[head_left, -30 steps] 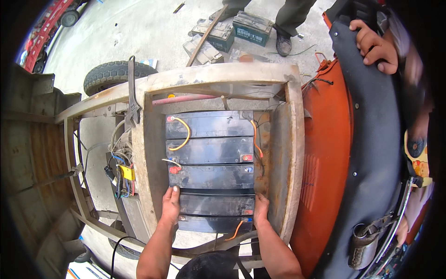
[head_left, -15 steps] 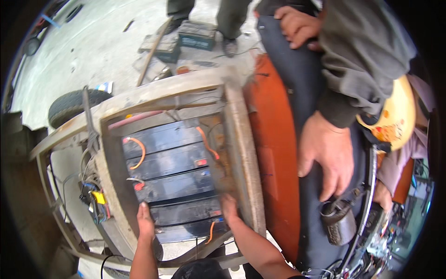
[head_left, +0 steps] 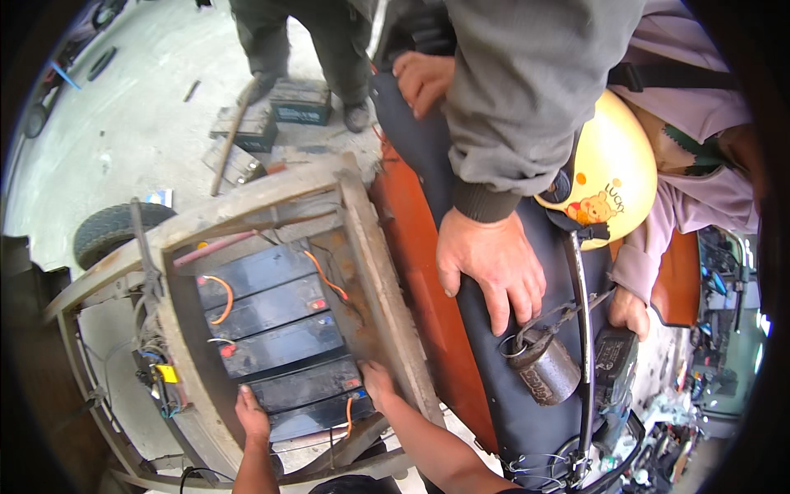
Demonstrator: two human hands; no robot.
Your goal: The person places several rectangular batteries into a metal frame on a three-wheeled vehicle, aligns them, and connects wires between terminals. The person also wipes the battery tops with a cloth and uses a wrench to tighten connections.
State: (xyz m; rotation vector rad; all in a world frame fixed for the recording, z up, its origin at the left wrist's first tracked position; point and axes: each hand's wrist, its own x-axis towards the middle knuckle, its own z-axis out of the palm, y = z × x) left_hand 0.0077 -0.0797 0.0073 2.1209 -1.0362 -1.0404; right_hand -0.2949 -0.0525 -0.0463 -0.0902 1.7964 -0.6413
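Several black batteries (head_left: 280, 306) lie side by side in a rusty metal frame, with red terminals and orange cables on their tops. My left hand (head_left: 253, 413) is at the left end of the second-nearest battery (head_left: 304, 384), thumb up and the other fingers mostly hidden. At that battery's right end, my right hand (head_left: 378, 384) reaches down inside the frame, its fingertips partly hidden. The two hands grip it between them. An orange cable (head_left: 349, 418) stands on the nearest battery (head_left: 309, 418), close to my right hand.
The metal frame's right beam (head_left: 387, 288) runs beside my right hand. Beyond it is a black seat (head_left: 469, 329) with orange sides, where a co-worker's hand (head_left: 494, 267) rests near a metal padlock (head_left: 545, 370). A yellow helmet (head_left: 613, 173) is further right. Green-sided batteries (head_left: 301, 103) stand on the floor.
My view has shifted, so the frame and seat appear further left. Both my hands stay at the battery's ends. More of the second person in pink shows at the right.
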